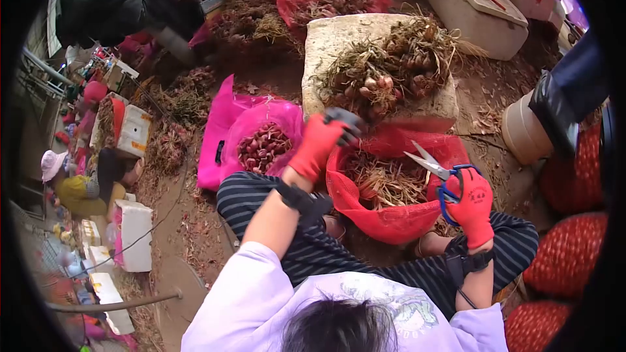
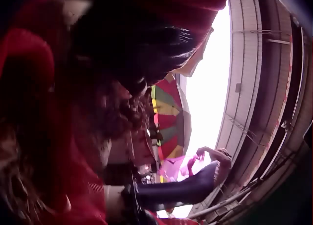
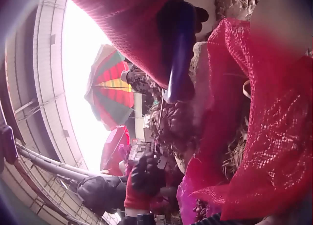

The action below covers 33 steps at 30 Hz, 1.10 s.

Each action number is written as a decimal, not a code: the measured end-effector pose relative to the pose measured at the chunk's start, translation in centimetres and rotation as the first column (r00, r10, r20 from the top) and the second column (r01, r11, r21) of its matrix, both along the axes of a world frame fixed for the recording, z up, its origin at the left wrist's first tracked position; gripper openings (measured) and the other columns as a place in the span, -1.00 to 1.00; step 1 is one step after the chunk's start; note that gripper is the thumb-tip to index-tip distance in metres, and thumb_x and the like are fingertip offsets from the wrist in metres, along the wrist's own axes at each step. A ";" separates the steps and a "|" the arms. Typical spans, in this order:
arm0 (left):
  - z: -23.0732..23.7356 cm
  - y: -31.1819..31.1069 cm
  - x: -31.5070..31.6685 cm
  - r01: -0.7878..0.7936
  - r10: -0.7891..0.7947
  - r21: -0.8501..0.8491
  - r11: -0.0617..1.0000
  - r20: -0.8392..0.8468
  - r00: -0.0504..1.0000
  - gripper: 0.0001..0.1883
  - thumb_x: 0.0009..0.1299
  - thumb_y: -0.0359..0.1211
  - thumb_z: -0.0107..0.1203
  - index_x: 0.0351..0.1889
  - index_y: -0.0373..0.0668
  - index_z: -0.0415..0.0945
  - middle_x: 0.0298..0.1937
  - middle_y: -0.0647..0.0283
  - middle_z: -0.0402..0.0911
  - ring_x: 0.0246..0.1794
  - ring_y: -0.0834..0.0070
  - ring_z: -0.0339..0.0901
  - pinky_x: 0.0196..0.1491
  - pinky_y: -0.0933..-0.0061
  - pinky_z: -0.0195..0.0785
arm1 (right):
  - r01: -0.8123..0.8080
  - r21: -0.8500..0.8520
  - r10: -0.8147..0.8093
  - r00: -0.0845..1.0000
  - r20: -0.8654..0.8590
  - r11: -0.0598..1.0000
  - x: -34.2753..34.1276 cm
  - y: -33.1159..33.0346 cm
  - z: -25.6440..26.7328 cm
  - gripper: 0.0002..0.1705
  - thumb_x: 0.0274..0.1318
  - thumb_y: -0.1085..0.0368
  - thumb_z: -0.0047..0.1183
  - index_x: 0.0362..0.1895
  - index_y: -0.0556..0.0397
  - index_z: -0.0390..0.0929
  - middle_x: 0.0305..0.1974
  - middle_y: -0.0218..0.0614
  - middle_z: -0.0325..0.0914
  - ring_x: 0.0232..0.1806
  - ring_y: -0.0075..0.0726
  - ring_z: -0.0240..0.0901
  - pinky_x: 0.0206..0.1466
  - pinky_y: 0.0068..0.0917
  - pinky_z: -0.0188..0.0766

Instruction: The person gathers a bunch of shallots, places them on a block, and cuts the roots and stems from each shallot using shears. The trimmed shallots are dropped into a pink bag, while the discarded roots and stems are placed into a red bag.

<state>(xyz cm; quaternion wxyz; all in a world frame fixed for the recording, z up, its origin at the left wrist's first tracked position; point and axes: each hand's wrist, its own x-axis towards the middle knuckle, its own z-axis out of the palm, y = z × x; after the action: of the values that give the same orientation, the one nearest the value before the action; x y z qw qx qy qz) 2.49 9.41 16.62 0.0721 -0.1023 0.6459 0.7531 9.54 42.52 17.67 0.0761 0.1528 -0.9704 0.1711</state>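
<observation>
My right hand, in a red glove, grips scissors by their blue handles, blades spread and pointing up-left over a red mesh bag. Dry cut stalks fill this bag. My left hand, in a red glove with dark fingers, hovers at the near left edge of a foam block; nothing shows between its loosely bent fingers. Bunches of shallots with dried leaves lie on that block. Left of the red bag, a pink bag holds loose trimmed shallot bulbs.
A white bucket stands at right beside a person's dark-clothed leg. Full red mesh sacks sit at lower right. Foam boxes are at the back right. More shallot heaps lie behind; another person sits far left.
</observation>
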 end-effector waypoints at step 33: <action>-12.8 4.1 -3.8 0.472 -0.535 -0.879 0.069 0.367 0.761 -0.46 0.25 -0.09 0.00 0.12 -0.20 0.39 0.04 -0.11 0.49 0.10 0.02 0.40 0.17 0.19 0.23 | -0.377 0.397 0.099 0.818 0.567 0.837 3.4 3.4 -5.8 -0.55 -0.32 -0.11 0.06 -0.43 -0.05 0.66 -0.40 -0.19 0.61 -0.29 -0.13 0.57 -0.25 -0.28 0.45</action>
<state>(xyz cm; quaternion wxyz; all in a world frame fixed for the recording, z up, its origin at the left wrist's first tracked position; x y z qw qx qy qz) -1.31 13.54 3.78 0.2349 0.1254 0.9525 0.1480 12.98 45.91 11.85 -0.2555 0.2389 -0.9360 -0.0384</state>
